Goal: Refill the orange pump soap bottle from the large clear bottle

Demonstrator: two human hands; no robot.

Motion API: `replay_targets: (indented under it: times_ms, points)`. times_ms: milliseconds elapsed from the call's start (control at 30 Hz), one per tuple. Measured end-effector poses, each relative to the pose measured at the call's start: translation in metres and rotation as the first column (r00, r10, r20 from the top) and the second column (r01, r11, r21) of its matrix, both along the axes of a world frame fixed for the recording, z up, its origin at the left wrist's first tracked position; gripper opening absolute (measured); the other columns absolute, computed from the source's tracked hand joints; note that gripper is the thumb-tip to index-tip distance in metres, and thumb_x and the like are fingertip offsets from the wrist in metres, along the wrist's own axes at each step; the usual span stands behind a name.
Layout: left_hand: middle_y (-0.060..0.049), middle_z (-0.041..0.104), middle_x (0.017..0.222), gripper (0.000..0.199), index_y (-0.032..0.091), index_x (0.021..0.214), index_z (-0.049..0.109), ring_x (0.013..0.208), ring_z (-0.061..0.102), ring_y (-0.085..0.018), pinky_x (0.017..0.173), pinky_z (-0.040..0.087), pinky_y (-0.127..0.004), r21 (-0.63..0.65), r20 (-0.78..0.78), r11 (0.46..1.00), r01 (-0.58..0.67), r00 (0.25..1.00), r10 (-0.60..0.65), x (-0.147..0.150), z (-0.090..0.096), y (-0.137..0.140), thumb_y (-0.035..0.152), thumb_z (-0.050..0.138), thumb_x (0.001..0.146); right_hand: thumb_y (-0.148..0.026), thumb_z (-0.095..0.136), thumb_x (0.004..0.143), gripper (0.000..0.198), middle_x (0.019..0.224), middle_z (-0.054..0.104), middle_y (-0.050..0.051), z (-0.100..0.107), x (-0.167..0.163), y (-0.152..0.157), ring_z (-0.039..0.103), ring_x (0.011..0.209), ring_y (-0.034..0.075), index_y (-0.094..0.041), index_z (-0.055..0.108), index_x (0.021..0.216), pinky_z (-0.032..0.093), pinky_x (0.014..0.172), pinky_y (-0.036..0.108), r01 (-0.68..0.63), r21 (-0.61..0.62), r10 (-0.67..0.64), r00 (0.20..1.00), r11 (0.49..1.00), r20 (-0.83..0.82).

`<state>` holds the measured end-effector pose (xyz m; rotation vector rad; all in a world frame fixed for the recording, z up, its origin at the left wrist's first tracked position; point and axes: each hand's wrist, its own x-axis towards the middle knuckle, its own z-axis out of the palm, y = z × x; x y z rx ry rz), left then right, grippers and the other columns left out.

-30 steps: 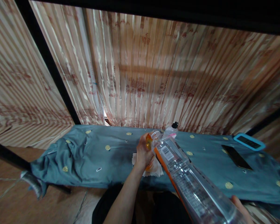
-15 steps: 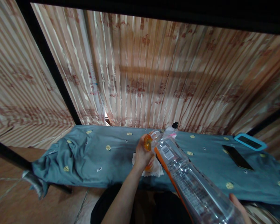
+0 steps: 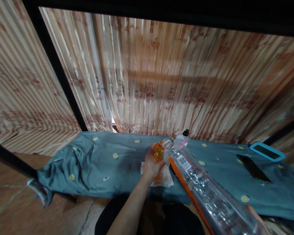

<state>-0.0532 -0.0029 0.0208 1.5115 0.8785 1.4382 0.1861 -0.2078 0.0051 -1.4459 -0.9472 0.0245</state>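
My left hand (image 3: 152,167) is wrapped round a small orange bottle (image 3: 159,152), closed on its upper part. Under it lies a crumpled white cloth or tissue (image 3: 168,179). A large clear plastic bottle (image 3: 205,187) with an orange-edged label slants down toward the orange bottle, its mouth close against the top of it. I cannot make out any flow between them. At the lower right, my right hand (image 3: 256,217) holds the clear bottle near its base; most of its fingers are hidden behind the plastic. Behind the bottle neck stands a clear bottle with a black cap (image 3: 182,138).
Everything rests on a narrow surface covered by a blue-grey patterned cloth (image 3: 127,169). To the right lie a dark phone (image 3: 253,168) and a blue-framed digital clock (image 3: 267,152). A black frame post (image 3: 61,75) and striped curtains (image 3: 161,65) stand behind.
The view has shifted slightly, so things appear a little further right. Both hands keep their hold, and the clear bottle's mouth stays at the orange bottle's top.
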Motion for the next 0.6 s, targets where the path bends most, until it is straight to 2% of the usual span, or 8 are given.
replay_targets:
  times_ms: [67,133,233,433,600]
  points:
    - [-0.007,0.073,0.121,0.062,0.022,0.126,0.056,0.109,0.072,-0.026,0.099,0.056,-0.043,0.003,-0.008,1.000,0.007,1.000,-0.007,0.000,0.000,-0.001,0.030,0.084,0.071,-0.067,0.080,0.063,0.059,0.096,0.073,0.003,-0.002,0.004,0.003,0.066,0.114,0.042,-0.031,0.072,0.109,0.062,0.081,0.056,0.008,0.008,-0.008,1.000,1.000,-0.006]
    - [-0.007,0.074,0.118,0.060,0.022,0.125,0.057,0.108,0.072,-0.026,0.097,0.057,-0.042,0.010,-0.008,1.000,-0.001,1.000,0.001,0.002,-0.001,0.000,0.030,0.082,0.072,-0.070,0.076,0.065,0.065,0.099,0.074,0.005,0.000,0.005,0.005,0.066,0.113,0.043,-0.029,0.070,0.115,0.062,0.080,0.057,-0.011,0.006,0.011,1.000,1.000,-0.015]
    - [-0.007,0.074,0.118,0.059,0.022,0.125,0.056,0.107,0.072,-0.026,0.096,0.057,-0.042,0.017,0.003,1.000,-0.019,1.000,0.019,0.003,-0.003,0.000,0.030,0.082,0.072,-0.072,0.066,0.075,0.059,0.098,0.074,0.006,0.011,0.001,0.008,0.066,0.113,0.042,-0.028,0.070,0.114,0.062,0.078,0.057,-0.047,-0.011,0.046,0.997,0.999,-0.062]
    - [-0.007,0.074,0.118,0.062,0.023,0.125,0.055,0.107,0.073,-0.027,0.096,0.057,-0.043,0.038,-0.004,0.999,-0.013,1.000,0.013,0.003,-0.003,0.001,0.033,0.084,0.071,-0.069,0.068,0.075,0.056,0.105,0.074,0.008,0.045,-0.010,0.005,0.063,0.120,0.044,-0.028,0.070,0.112,0.060,0.082,0.059,-0.105,-0.055,0.100,0.991,0.993,-0.087]
    - [-0.007,0.073,0.118,0.062,0.022,0.126,0.056,0.108,0.072,-0.027,0.097,0.057,-0.042,0.051,-0.043,0.998,-0.020,0.999,0.023,0.001,0.001,-0.001,0.035,0.084,0.072,-0.071,0.063,0.077,0.050,0.101,0.074,0.009,0.047,-0.011,0.000,0.062,0.121,0.043,-0.028,0.073,0.101,0.060,0.083,0.058,-0.135,-0.122,0.118,0.984,0.983,-0.135]
